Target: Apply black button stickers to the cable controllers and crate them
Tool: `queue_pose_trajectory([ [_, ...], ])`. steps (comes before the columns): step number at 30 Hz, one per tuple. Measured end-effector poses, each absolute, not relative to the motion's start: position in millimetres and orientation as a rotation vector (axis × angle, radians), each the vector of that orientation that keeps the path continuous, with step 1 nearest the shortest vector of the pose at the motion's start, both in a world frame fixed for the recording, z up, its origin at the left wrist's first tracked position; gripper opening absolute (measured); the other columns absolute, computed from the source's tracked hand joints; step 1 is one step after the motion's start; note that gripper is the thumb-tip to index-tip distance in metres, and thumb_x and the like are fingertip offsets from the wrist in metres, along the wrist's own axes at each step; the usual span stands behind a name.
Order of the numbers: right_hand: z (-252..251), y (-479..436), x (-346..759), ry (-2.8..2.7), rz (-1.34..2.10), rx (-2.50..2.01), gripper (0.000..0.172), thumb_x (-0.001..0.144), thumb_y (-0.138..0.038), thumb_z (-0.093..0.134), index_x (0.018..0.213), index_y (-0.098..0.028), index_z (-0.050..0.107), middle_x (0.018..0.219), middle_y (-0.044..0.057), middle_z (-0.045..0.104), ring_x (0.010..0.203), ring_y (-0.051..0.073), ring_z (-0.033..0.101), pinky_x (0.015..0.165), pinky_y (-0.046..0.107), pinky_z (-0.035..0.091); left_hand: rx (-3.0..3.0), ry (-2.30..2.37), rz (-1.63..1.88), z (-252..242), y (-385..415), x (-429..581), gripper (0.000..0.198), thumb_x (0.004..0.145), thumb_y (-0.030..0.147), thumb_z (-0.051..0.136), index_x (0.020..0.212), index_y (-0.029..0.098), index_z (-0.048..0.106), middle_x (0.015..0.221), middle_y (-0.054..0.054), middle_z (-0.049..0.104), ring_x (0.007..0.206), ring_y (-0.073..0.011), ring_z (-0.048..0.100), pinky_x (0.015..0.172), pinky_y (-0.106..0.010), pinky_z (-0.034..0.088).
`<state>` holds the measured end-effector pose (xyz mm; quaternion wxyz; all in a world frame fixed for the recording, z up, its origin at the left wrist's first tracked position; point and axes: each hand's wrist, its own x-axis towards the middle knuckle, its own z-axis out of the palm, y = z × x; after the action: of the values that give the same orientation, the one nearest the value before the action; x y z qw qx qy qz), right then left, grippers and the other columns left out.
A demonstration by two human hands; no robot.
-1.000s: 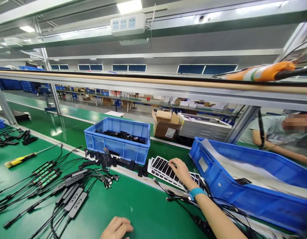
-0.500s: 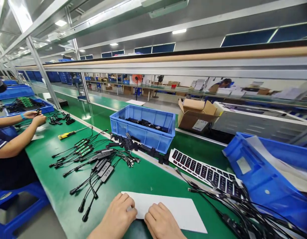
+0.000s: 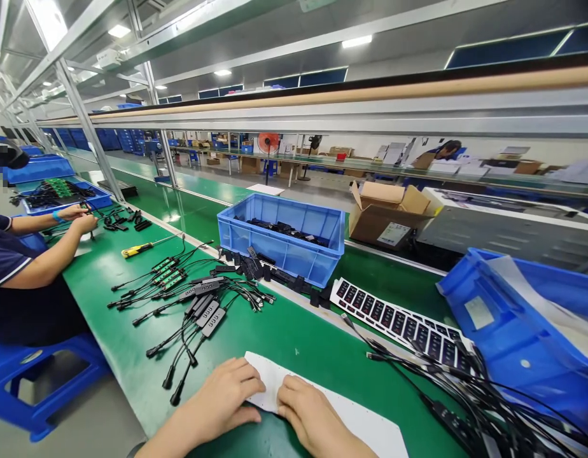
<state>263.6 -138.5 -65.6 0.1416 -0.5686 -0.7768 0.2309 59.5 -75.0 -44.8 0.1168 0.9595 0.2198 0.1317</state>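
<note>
A white sheet [image 3: 365,427] lies on the green bench in front of me, slanting toward the lower right. My left hand [image 3: 234,391] rests at the sheet's left end, its fingers over the edge and its thumb stretched apart from them. Close beside it, my right hand [image 3: 306,407] has its fingers bent down onto the sheet's near edge. Anything under these fingers is hidden. To the left lie grey cable-mounted control boxes [image 3: 212,320] with black leads, and behind them green circuit boards [image 3: 170,273] with wires.
A blue bin [image 3: 279,248] of black parts stands behind, with loose black pieces before it. A label sheet [image 3: 399,321], a cable bundle [image 3: 447,388] and a tilted blue crate [image 3: 518,343] are at right. A screwdriver [image 3: 139,249] lies near a co-worker's hands [image 3: 79,217].
The view has shifted slightly. My left hand has loosened, its thumb now apart from the fingers. The white sheet has turned, its right end now nearer me. My right hand stays on it.
</note>
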Motion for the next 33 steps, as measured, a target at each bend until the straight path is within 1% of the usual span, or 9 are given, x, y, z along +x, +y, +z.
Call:
queue_pose_trajectory([
  [2, -65.1, -137.7, 263.2, -2.220, 0.696, -1.648, 0.018, 0.084, -0.006, 0.053, 0.076, -0.020, 0.062, 0.086, 0.001, 0.064, 0.081, 0.017, 0.060, 0.070, 0.025, 0.042, 2.840, 0.597, 0.372, -44.3, -75.4, 62.1, 0.005, 0.088, 0.023, 0.063, 0.091, 0.022, 0.066, 0.089, -0.001, 0.068, 0.081, -0.0174, 0.058, 0.069, -0.028, 0.041],
  [5, -69.4, -138.3, 261.8, -2.224, 0.702, -1.640, 0.018, 0.082, -0.005, 0.053, 0.077, -0.019, 0.063, 0.087, 0.002, 0.065, 0.082, 0.017, 0.059, 0.072, 0.026, 0.041, 2.804, 0.695, 0.151, -48.2, -75.7, 67.8, 0.022, 0.092, 0.015, 0.052, 0.079, 0.021, 0.069, 0.080, -0.003, 0.069, 0.078, -0.0181, 0.060, 0.069, -0.028, 0.041],
  [8, -73.4, -138.5, 260.6, -2.211, 0.758, -1.633, 0.018, 0.084, -0.008, 0.051, 0.078, -0.019, 0.064, 0.088, 0.003, 0.065, 0.084, 0.018, 0.059, 0.072, 0.025, 0.041, 2.660, 0.796, -0.034, -48.8, -72.6, 72.4, 0.019, 0.087, 0.015, 0.056, 0.080, 0.021, 0.073, 0.082, -0.004, 0.072, 0.079, -0.0202, 0.063, 0.068, -0.028, 0.044],
  [12, -67.8, -134.3, 260.0, -2.193, 0.835, -1.713, 0.019, 0.082, -0.008, 0.051, 0.077, -0.019, 0.065, 0.086, 0.003, 0.066, 0.082, 0.016, 0.061, 0.070, 0.024, 0.039, 2.550, 0.848, -0.118, -43.1, -60.0, 77.6, 0.020, 0.079, 0.010, 0.059, 0.080, 0.022, 0.076, 0.079, -0.004, 0.076, 0.073, -0.0209, 0.067, 0.064, -0.027, 0.045],
  [16, -55.7, -129.2, 259.3, -2.242, 0.826, -1.813, 0.021, 0.082, -0.007, 0.049, 0.081, -0.017, 0.067, 0.087, 0.005, 0.069, 0.081, 0.018, 0.062, 0.068, 0.026, 0.037, 2.461, 0.785, -0.218, -39.3, -41.1, 84.4, 0.020, 0.074, 0.008, 0.064, 0.078, 0.023, 0.077, 0.076, -0.001, 0.077, 0.071, -0.0174, 0.068, 0.070, -0.023, 0.046],
  [19, -50.0, -128.1, 258.5, -2.260, 0.815, -1.833, 0.020, 0.084, -0.010, 0.050, 0.082, -0.017, 0.068, 0.088, 0.006, 0.071, 0.082, 0.020, 0.064, 0.068, 0.027, 0.035, 2.417, 0.728, -0.271, -37.3, -33.3, 86.8, 0.016, 0.071, 0.012, 0.071, 0.078, 0.025, 0.077, 0.074, 0.001, 0.077, 0.067, -0.0151, 0.068, 0.068, -0.021, 0.046],
  [26, -42.6, -126.8, 252.5, -2.300, 0.782, -1.878, 0.023, 0.087, -0.011, 0.047, 0.087, -0.015, 0.069, 0.091, 0.010, 0.073, 0.086, 0.023, 0.066, 0.068, 0.029, 0.035, 2.388, 0.734, -0.232, -29.0, -45.7, 73.8, 0.016, 0.077, 0.014, 0.066, 0.087, 0.021, 0.075, 0.080, 0.000, 0.077, 0.071, -0.0132, 0.069, 0.064, -0.017, 0.046],
  [28, -41.3, -125.5, 251.7, -2.307, 0.780, -1.888, 0.023, 0.088, -0.010, 0.047, 0.087, -0.014, 0.069, 0.091, 0.010, 0.073, 0.086, 0.023, 0.066, 0.067, 0.030, 0.034, 2.401, 0.772, -0.226, -29.5, -49.3, 71.3, 0.015, 0.077, 0.014, 0.065, 0.085, 0.021, 0.075, 0.080, -0.001, 0.077, 0.073, -0.0147, 0.070, 0.065, -0.018, 0.047],
  [33, -42.7, -126.2, 251.7, -2.315, 0.760, -1.892, 0.023, 0.089, -0.012, 0.046, 0.086, -0.017, 0.069, 0.092, 0.008, 0.073, 0.086, 0.022, 0.066, 0.069, 0.029, 0.035, 2.488, 0.905, -0.213, -37.2, -57.2, 76.6, 0.021, 0.077, 0.009, 0.054, 0.074, 0.020, 0.072, 0.081, -0.007, 0.076, 0.078, -0.0247, 0.070, 0.070, -0.030, 0.048],
])
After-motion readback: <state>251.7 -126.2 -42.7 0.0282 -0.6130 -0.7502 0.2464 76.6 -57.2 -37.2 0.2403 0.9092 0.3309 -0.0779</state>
